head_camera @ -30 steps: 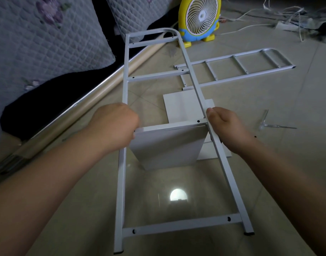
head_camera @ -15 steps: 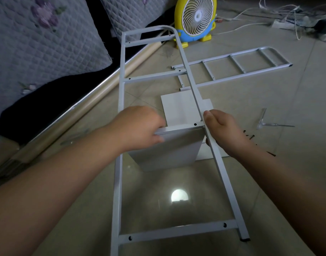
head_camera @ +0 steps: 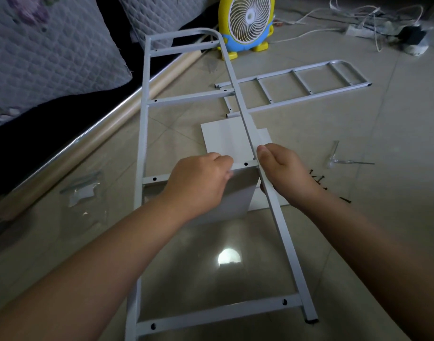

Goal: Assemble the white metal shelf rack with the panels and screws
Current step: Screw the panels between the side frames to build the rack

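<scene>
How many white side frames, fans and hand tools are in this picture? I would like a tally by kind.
White side frames: 2, one held upright, one lying flat
Fans: 1
Hand tools: 1
Total: 4

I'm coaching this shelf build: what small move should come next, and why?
Probably free the right hand from the frame rail and pick up one of the black screws beside it: the left hand holds the panel at the crossbar, whose hole shows empty.
</scene>
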A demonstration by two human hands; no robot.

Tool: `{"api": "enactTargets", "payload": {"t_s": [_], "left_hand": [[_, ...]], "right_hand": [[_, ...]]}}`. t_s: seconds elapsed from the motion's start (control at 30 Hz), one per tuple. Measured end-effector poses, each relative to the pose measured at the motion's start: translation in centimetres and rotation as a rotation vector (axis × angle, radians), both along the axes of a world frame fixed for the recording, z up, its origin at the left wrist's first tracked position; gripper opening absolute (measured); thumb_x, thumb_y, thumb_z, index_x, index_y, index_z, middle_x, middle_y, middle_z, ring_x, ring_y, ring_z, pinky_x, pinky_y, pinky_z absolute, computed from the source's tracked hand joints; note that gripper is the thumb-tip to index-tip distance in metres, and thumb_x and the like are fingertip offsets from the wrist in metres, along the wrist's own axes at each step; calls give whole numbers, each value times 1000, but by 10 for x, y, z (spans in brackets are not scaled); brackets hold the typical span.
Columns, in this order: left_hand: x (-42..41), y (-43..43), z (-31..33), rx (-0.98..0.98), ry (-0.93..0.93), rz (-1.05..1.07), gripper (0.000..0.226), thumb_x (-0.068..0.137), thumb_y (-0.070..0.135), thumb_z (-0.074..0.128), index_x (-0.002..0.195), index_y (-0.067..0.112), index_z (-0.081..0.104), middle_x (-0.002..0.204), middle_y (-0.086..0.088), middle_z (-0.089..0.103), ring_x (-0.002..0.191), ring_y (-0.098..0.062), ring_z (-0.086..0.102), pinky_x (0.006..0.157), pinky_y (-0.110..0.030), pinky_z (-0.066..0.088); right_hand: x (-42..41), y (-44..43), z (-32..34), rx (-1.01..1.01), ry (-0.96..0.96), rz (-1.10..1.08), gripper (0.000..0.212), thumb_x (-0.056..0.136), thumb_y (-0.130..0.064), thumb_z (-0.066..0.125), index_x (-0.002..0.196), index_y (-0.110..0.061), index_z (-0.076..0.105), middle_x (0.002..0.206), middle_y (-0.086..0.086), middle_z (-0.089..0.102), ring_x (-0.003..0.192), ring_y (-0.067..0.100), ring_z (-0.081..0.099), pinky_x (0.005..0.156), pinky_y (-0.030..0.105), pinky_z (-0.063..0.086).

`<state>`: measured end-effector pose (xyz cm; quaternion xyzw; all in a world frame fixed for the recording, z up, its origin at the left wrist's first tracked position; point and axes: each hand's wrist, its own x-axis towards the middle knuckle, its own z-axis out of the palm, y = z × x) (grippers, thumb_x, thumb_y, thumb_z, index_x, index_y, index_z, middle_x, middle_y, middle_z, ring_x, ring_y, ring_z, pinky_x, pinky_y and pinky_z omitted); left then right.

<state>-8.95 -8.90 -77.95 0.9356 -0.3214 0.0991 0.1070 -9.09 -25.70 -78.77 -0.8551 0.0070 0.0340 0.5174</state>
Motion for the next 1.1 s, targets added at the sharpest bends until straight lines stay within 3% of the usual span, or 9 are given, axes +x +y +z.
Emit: {"api": "enactTargets", "payload": {"t_s": [0.2,0.3,0.4,0.5,0.63,0.77,0.87,1.0,1.1], "left_hand": [[7,-1,7,30,180,109,34,95,35,40,102,10,62,90,-8,64,86,-30,56,71,-33,41],[3,-3,4,114,1,54,28,93,27,43,89,5,60,75,-9,63,67,-32,60,52,-28,38],[-3,-4,0,147,-117,45,29,81,23,40,63,7,57,47,-5,53,33,-26,49,41,-17,20],[-3,-3,-5,130,-137,47,30,79,22,36,62,8,56,47,-5,52,33,-25,49,40,-16,21],[-2,-2,-4,75,-70,40,31,79,23,36,63,7,58,48,-4,53,32,-26,48,42,-15,15],[-3,-2,-1,25,-64,26,31,78,24,37,63,7,59,48,-4,53,32,-27,47,46,-12,6],[-4,-2,-3,-7,-82,20,32,79,23,37,63,7,59,48,-4,53,32,-26,46,44,-12,13],[-6,-2,-6,-35,-89,14,33,79,23,37,64,6,61,48,-4,53,33,-26,47,44,-13,18],[-6,-2,-8,-39,-97,22,33,79,23,37,65,6,61,49,-5,55,33,-27,48,43,-16,24]], "right_hand": [[3,0,2,-9,21,15,37,99,-24,32,65,-9,36,59,3,37,59,22,44,68,44,49],[1,-1,2,-8,15,28,39,99,-23,31,62,-11,35,59,1,35,54,16,41,65,41,50],[0,-2,1,-56,-27,29,40,99,-22,31,60,-14,33,58,0,35,52,10,38,54,18,40],[1,-2,0,-116,-56,37,41,99,-20,32,59,-15,32,58,-2,33,53,8,35,46,12,28],[2,-2,1,-125,-33,45,40,99,-22,31,61,-14,34,58,-1,35,53,9,36,51,17,31],[2,-3,6,-140,-25,75,38,99,-22,32,76,1,51,65,6,45,56,13,43,48,11,33],[4,-9,13,-180,28,108,33,99,-27,32,75,-10,49,61,3,44,50,13,45,51,18,39],[14,-27,27,-37,55,53,28,89,-1,30,78,-16,50,59,4,39,49,13,40,48,26,41],[17,-32,39,-92,-19,101,33,83,8,27,76,-16,49,61,4,43,52,13,45,54,26,42]]}}
